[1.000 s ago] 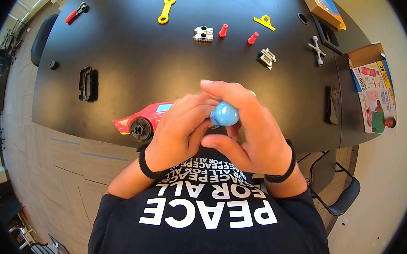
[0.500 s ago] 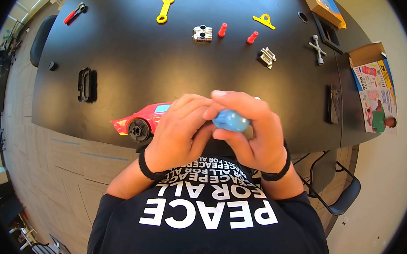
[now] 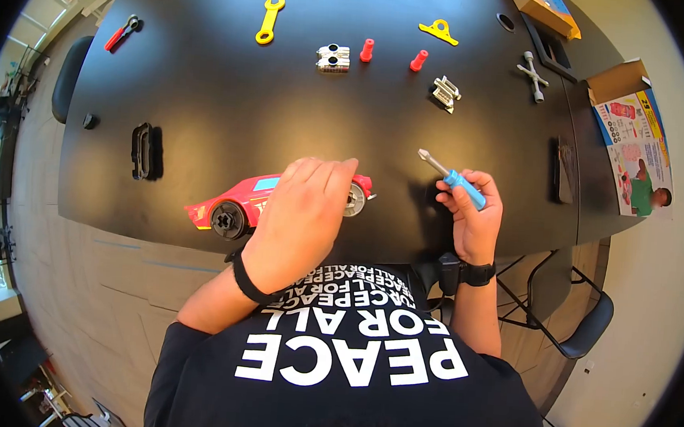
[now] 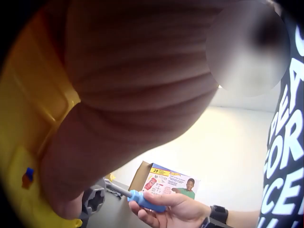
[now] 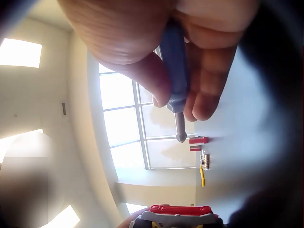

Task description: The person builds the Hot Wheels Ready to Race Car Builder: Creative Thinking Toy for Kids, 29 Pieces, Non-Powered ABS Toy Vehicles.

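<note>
A red toy car [image 3: 240, 193] with a black front wheel [image 3: 229, 220] and a grey rear wheel [image 3: 355, 201] is at the table's near edge. My left hand [image 3: 301, 214] grips it around the middle, hiding much of its body. In the left wrist view the thumb lies against the car's yellow underside [image 4: 19, 190]. To the right, my right hand [image 3: 480, 223] holds a toy screwdriver [image 3: 466, 192] by its blue handle, its grey tip pointing up and left, apart from the car. The right wrist view shows the handle [image 5: 175, 66] between thumb and fingers.
Farther back lie a yellow wrench [image 3: 269, 22], silver engine-like parts [image 3: 333, 58], two red pegs [image 3: 367, 50], a yellow piece [image 3: 439, 32] and a grey cross wrench [image 3: 533, 76]. A black frame piece [image 3: 142, 152] is left, an open box [image 3: 632, 143] right.
My right hand has drawn back to the right with the screwdriver, away from the left hand. The screwdriver's shaft and the car's rear wheel now show. My left hand stays on the car.
</note>
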Available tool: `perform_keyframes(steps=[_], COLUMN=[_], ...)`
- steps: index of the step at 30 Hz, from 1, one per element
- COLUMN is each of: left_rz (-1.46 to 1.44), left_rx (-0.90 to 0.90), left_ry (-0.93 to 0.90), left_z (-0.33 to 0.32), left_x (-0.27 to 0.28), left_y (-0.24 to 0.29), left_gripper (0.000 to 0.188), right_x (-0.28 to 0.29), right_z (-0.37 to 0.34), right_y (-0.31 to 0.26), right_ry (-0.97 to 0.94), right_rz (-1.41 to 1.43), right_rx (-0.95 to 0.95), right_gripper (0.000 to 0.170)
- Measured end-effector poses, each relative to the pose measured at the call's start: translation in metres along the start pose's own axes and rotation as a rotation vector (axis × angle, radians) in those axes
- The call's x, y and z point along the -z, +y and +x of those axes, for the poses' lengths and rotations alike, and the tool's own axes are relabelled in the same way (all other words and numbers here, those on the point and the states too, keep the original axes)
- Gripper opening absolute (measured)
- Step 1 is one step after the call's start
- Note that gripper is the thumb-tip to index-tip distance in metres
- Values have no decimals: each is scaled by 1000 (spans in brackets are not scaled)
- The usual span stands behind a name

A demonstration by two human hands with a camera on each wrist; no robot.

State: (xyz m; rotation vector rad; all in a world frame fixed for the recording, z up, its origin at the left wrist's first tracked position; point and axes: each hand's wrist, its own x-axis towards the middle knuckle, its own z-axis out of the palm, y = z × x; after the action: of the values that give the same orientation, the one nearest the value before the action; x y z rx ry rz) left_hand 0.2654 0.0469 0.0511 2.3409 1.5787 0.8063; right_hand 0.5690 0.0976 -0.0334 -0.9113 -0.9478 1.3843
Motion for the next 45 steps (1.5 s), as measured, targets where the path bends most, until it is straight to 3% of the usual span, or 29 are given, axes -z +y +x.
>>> perform_keyframes(steps=[3, 4, 6, 8, 9, 13, 20, 24, 31, 34, 38, 43, 45], left_rz=[-13, -8, 32, 78, 130, 235, 302, 334, 315, 203, -30, -32, -30], left_rx=[48, 72, 40, 18, -23, -123, -252, -287, -276, -307, -203, 38, 52], left_ry=[-76, -90, -126, -156, -87, 59, 105, 36, -33, -125, -138, 64, 49], left_z=[-2, -2, 0, 2, 3, 5, -12, -18, -19, -19, -30, -50, -56], left_x=[4, 6, 7, 5, 1, -13, -43, -53, -62, -52, -23, 7, 7], left_y=[5, 9, 15, 19, 22, 27, 20, 20, 23, 26, 27, -4, -14], left_gripper=[57, 55, 52, 49, 47, 43, 46, 47, 49, 55, 69, 59, 58], right_x=[4, 8, 16, 16, 14, 13, 10, 18, 10, 21, 8, -3, 12], right_z=[-10, -10, -6, 0, 3, 8, 6, 8, 3, 3, -4, 5, 24], right_y=[3, 4, 7, 8, 8, 7, 6, 9, 10, 16, 7, -27, -26], right_ry=[72, 87, -85, -66, -59, -86, -51, -126, -53, -179, -142, -93, -211], right_rz=[-27, -19, 168, 133, 92, 113, 114, 118, 97, 219, 107, 74, -336], right_rx=[-181, -175, -170, -174, -181, -188, -164, -167, -82, -106, -92, -168, 49], right_gripper=[32, 32, 39, 42, 45, 41, 38, 40, 43, 44, 35, 21, 19])
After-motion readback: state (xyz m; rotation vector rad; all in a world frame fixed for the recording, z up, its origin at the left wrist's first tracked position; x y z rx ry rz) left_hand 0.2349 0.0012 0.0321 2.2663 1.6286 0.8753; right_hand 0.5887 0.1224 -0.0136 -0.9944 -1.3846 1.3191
